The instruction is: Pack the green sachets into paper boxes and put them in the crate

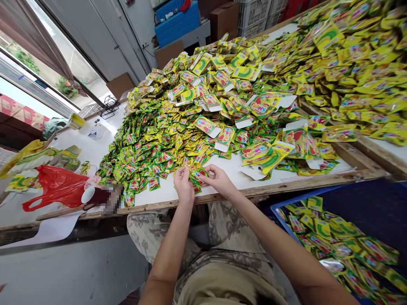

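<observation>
At the near edge of the table, my left hand (184, 183) is closed, its fingers gathered at the left side of some small green-and-yellow sachets (197, 176). My right hand (218, 178) pinches the right side of these sachets between thumb and fingers. How many sachets lie between the hands I cannot tell. Just beyond them spreads a large heap of similar small sachets (149, 148). Flattened, open-ended yellow printed boxes (262, 106) lie on and beside the heap, several of them to the right of my right hand.
A red plastic bag (60, 186) and a dark cup with a white inside (92, 195) are at the left. Low at the right, a blue crate (276, 212) holds filled yellow packs. A wooden rail (286, 185) edges the table. More yellow packs (365, 67) are piled at the far right.
</observation>
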Tool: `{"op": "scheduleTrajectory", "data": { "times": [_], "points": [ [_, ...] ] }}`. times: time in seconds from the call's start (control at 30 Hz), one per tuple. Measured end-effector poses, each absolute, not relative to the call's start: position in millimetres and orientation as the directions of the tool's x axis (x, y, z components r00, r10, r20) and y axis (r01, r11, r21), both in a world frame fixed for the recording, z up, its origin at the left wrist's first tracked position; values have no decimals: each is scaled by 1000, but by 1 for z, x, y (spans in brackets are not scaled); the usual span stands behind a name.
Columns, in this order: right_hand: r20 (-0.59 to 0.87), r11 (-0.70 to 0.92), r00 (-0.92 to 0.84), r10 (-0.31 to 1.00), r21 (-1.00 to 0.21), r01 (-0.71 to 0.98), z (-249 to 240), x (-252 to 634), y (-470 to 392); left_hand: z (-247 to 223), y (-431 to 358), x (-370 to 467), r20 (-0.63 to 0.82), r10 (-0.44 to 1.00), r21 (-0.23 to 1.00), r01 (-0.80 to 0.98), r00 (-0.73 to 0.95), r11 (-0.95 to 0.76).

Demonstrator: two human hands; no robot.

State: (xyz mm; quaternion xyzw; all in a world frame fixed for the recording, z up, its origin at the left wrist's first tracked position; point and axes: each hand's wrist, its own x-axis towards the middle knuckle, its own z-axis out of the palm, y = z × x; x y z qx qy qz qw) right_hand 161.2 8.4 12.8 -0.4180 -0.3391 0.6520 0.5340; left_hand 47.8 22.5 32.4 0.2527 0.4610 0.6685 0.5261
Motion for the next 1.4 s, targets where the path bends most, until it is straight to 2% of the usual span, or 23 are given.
{"op": "scheduleTrajectory", "data": {
  "times": [0.17, 0.3, 0.37, 0.43, 0.47, 0.53, 0.57, 0.63, 0.7, 0.87, 1.0, 1.1, 1.2, 1.27, 1.33, 1.4],
  "points": [
    [-201, -235, -125, 972, -887, -399, 12, 166, 5, 33, 19, 49, -89, 950, 913, -405, -300, -43],
    [-181, -210, -112, 977, -905, -369, 4, 168, 5, 30, 14, 48, 46, 991, 966, -248, -127, -77],
    [-125, -133, -44, 991, -961, -243, 2, 172, 4, 27, 14, 46, 112, 991, 978, -165, -77, -124],
    [49, 49, 51, 997, -999, 5, 7, 178, 4, 24, 16, 44, 147, 988, 985, -82, -36, -149],
    [166, 156, 55, 985, -976, 152, 10, 182, 5, 22, 17, 43, 152, 988, 988, -38, 1, -152],
    [325, 331, -83, 942, -863, 381, 20, 191, 6, 20, 18, 43, 154, 980, 985, 63, 123, -162],
    [334, 381, -185, 924, -811, 443, 24, 194, 7, 20, 18, 44, 157, 970, 977, 113, 185, -179],
    [262, 403, -327, 908, -762, 507, 30, 201, 8, 21, 17, 47, 182, 951, 955, 184, 249, -231],
    [187, 360, -348, 919, -760, 541, 31, 206, 9, 24, 15, 51, 206, 950, 948, 194, 233, -253],
    [195, 300, -247, 949, -798, 523, 26, 225, 0, 36, 18, 68, 196, 963, 977, 49, 187, -209],
    [221, 224, -64, 973, -850, 477, 25, 258, -17, 40, 40, 97, 188, 966, 981, 20, 177, -194],
    [166, 112, 115, 979, -921, 373, 22, 285, -35, 36, 61, 136, 237, 919, 948, 132, 317, -290],
    [64, 8, 218, 974, -968, 250, 13, 300, -53, 27, 77, 182, 319, 792, 815, 277, 521, -510],
    [5, -41, 244, 970, -982, 185, 8, 304, -61, 23, 84, 206, 245, 766, 726, 411, 594, -551],
    [-24, -68, 283, 959, -987, 147, 4, 305, -66, 22, 86, 215, 171, 782, 659, 520, 600, -543],
    [-31, -76, 330, 943, -990, 123, 3, 304, -68, 26, 83, 204, 201, 787, 617, 548, 584, -564]
  ]
}}
